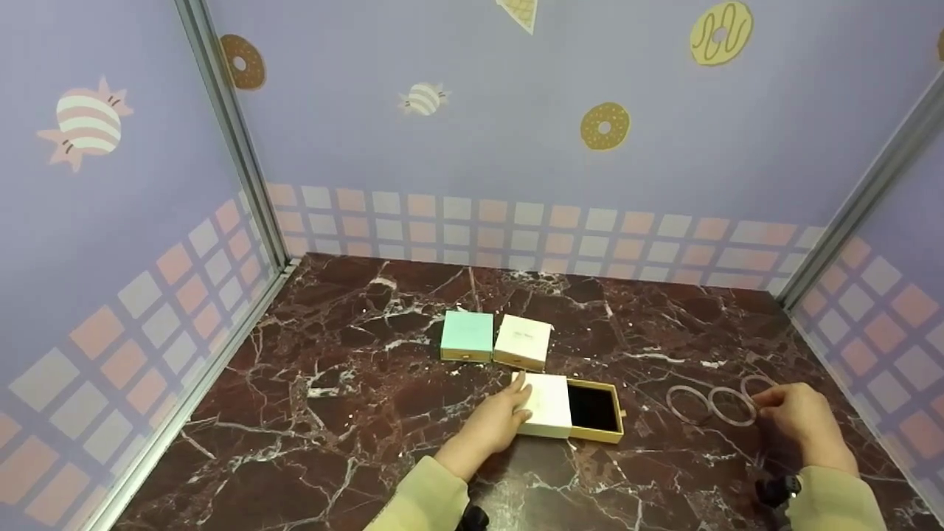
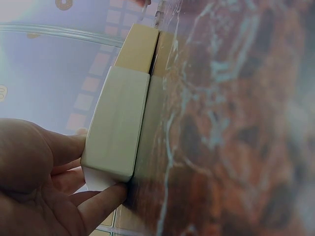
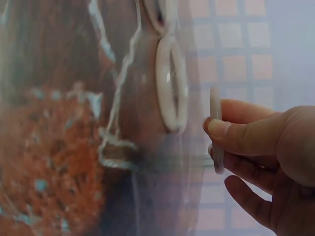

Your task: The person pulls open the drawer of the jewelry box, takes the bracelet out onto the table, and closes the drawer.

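Note:
My left hand grips the closed end of a white drawer box, thumb and fingers around its edges in the left wrist view. Its yellow drawer, lined in black, sticks out to the right, with nothing visible inside. Over at the right, my right hand pinches a pale bangle between thumb and fingers; the right wrist view shows it edge-on, raised off the table. Beside that hand, two more pale bangles lie on the table, a middle bangle and a left bangle, touching or nearly so.
Behind the white box sit a teal box and a cream box, side by side with drawers closed. The dark red marbled table is bounded by patterned lilac walls at left, back and right.

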Tool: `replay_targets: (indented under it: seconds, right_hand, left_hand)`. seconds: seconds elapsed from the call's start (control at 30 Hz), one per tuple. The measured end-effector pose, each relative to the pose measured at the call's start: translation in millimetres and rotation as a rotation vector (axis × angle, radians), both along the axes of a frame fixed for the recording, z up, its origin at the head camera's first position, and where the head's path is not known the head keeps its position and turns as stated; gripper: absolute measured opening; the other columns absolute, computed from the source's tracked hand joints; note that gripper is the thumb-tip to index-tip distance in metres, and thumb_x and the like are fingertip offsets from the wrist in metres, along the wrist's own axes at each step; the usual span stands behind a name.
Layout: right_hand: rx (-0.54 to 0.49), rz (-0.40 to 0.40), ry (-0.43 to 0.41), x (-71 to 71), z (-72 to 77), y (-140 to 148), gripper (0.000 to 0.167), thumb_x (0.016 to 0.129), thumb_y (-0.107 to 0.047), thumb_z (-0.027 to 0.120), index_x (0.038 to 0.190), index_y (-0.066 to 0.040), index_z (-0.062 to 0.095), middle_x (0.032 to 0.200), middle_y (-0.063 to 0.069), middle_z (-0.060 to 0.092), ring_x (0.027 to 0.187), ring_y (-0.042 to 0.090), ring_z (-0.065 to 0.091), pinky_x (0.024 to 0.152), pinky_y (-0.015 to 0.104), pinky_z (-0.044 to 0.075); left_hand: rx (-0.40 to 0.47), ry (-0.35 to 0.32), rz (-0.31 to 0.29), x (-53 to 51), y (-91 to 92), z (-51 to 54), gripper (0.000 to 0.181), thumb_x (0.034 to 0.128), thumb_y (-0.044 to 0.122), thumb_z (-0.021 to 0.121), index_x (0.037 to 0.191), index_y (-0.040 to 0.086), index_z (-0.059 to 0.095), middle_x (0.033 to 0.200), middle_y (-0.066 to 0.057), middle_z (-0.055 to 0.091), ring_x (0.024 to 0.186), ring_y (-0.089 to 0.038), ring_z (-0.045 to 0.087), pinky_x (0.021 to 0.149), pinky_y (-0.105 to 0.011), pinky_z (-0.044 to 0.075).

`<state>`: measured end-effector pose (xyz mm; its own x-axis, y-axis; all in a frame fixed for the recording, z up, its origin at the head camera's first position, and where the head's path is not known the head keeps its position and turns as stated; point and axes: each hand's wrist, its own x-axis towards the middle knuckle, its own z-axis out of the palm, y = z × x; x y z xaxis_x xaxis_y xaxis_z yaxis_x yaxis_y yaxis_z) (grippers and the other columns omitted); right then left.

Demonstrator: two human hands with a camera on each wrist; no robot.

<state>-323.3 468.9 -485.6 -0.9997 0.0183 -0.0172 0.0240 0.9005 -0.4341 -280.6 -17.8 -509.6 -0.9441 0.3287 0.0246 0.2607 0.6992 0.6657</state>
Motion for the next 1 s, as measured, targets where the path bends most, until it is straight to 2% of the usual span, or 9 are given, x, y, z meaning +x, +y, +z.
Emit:
replay_targets:
  seconds: [0.4,0.67,0.83,1.0]
  right_hand:
    - [0.011,-0.121,-0.044,-3.4,-10.8,12,0.029,0.091,-0.003,0.064,0.117,0.007,0.072,0.122,0.037,0.065,0.115,0.062,0.054,0.093,0.071,0.048]
    - [0.025,-0.122,-0.033,-4.9,-18.0,13,0.028,0.092,-0.005,0.065,0.117,0.005,0.072,0.126,0.039,0.062,0.115,0.063,0.053,0.095,0.071,0.048]
    - [0.035,-0.110,-0.067,-4.4,-19.3,12,0.027,0.094,-0.008,0.065,0.116,0.004,0.073,0.125,0.039,0.062,0.117,0.064,0.051,0.099,0.073,0.046]
    - [0.025,-0.104,-0.066,-4.5,-18.9,10,0.027,0.088,-0.005,0.065,0.111,0.005,0.075,0.124,0.040,0.062,0.116,0.065,0.052,0.099,0.073,0.046]
  left_hand:
    - [-0.009,-0.002,0.010,-1.1,0.3,0.6,0.054,0.1028,0.020,0.060,0.153,0.005,0.047,0.169,-0.009,0.029,0.146,-0.037,0.046,0.123,-0.050,0.039]
    - [-0.009,-0.003,0.008,-1.1,0.6,-1.3,0.054,0.1033,0.020,0.059,0.154,0.005,0.046,0.170,-0.009,0.029,0.146,-0.038,0.046,0.122,-0.050,0.039]
    - [-0.019,-0.011,0.002,-0.8,0.8,-0.8,0.055,0.1035,0.020,0.059,0.154,0.005,0.045,0.170,-0.010,0.029,0.147,-0.037,0.046,0.121,-0.050,0.041]
    - [-0.035,-0.003,-0.003,-1.9,1.2,-1.2,0.055,0.1034,0.020,0.060,0.154,0.005,0.046,0.170,-0.010,0.029,0.145,-0.037,0.048,0.120,-0.049,0.042]
